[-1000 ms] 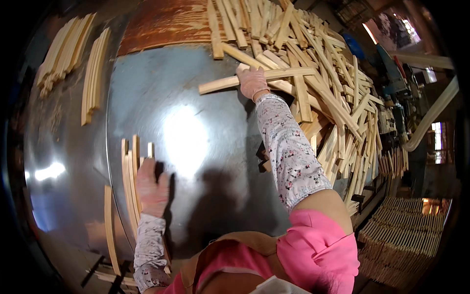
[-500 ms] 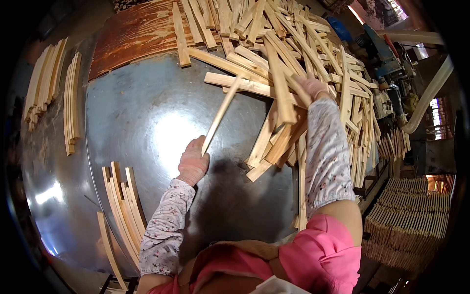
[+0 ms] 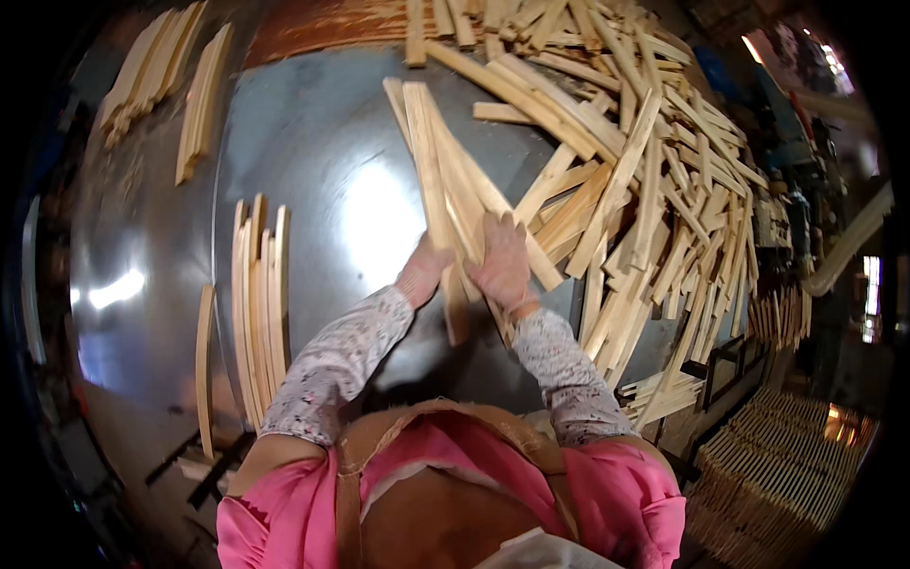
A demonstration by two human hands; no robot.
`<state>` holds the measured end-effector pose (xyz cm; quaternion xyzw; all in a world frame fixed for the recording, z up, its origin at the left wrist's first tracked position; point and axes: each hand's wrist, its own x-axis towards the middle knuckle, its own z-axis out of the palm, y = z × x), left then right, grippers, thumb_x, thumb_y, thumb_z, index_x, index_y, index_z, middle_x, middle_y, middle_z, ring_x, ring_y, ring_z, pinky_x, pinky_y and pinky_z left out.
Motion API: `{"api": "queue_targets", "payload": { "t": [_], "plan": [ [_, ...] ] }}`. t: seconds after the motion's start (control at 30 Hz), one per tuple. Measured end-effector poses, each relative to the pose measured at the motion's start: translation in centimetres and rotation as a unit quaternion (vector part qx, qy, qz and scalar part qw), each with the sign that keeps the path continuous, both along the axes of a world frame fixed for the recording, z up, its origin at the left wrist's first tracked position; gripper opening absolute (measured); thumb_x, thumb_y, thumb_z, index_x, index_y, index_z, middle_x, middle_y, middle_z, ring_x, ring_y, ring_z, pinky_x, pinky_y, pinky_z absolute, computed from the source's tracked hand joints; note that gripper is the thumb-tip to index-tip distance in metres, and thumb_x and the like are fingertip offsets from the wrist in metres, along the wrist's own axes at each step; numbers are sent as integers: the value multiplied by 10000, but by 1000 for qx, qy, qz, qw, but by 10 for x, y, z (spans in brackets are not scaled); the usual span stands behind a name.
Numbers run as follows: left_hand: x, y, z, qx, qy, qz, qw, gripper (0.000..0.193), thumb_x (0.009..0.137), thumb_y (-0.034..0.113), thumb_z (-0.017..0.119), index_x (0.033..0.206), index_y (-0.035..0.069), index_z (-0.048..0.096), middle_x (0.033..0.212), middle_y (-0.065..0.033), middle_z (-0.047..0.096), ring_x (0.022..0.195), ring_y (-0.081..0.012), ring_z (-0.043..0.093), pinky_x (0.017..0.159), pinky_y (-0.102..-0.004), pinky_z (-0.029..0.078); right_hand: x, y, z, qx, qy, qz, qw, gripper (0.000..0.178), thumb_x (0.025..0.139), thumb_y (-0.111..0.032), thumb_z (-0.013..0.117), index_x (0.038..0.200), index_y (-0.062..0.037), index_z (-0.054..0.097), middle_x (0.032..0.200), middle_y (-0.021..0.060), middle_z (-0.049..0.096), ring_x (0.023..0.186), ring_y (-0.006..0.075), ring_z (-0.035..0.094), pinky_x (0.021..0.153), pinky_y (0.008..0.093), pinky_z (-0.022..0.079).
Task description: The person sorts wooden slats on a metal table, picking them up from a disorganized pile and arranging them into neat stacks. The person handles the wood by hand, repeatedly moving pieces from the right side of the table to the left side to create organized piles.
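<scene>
Several pale wooden strips (image 3: 428,156) fan out between my two hands over the metal tabletop (image 3: 318,156), their far ends crossing and spread. My left hand (image 3: 423,271) is closed round the left side of this bunch. On its right side my right hand (image 3: 502,264) grips the strips, fingers bent over them. The near ends stick out between my wrists. Just right of my right hand lies the big, tangled heap of loose wooden strips (image 3: 654,180), some of them reaching close to it.
At left, a small row of strips (image 3: 256,313) lies near one single strip (image 3: 205,370). Farther back are two more sorted bundles, one of them wide (image 3: 156,66). A reddish worn board (image 3: 322,27) covers the far edge. Stacked slats (image 3: 777,465) stand at lower right.
My right hand has come out of the heap with strips and moved left beside my left hand. The single strip in my left hand is now among a bunch held by both.
</scene>
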<state>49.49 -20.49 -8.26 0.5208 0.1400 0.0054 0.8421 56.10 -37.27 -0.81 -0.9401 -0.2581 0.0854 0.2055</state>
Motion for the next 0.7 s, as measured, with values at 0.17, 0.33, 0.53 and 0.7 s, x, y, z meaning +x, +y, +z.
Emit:
{"api": "queue_targets", "payload": {
  "t": [0.17, 0.33, 0.53, 0.7],
  "plan": [
    [-181, 61, 29, 284, 289, -94, 910, 447, 995, 203, 646, 1382, -11, 580, 1125, -145, 697, 970, -283, 678, 902, -420, 571, -136, -13, -17, 75, 187, -88, 976, 772, 865, -269, 821, 1541, -26, 540, 1523, 261, 600, 1432, 429, 546, 1198, 470, 451],
    [-290, 99, 80, 729, 327, -36, 600, 472, 968, 333, 708, 1357, 67, 684, 1524, -243, 535, 1405, -382, 513, 1196, -516, 403, -100, -14, -6, 85, 153, -81, 981, 589, 903, -281, 757, 1417, -26, 626, 1328, 283, 678, 1281, 441, 624, 1077, 533, 513],
    [-357, 141, 71, 744, 314, 74, 586, 928, 900, 512, 773, 1648, 89, 422, 1677, -254, 393, 1580, -443, 309, 1312, -594, 194, -157, 64, 26, 73, 255, -35, 964, 691, 964, -389, 693, 1502, 25, 567, 1476, 299, 622, 1369, 435, 604, 1135, 457, 499],
    [-377, 195, 85, 631, 398, 141, 651, 1050, 894, 652, 719, 1651, 1, 396, 1651, -296, 435, 1522, -479, 407, 1280, -548, 299, -269, 186, 31, -48, 355, 191, 914, 807, 1040, -422, 577, 1599, 102, 323, 1338, 375, 653, 1142, 411, 704, 917, 448, 594]
  ]
}}
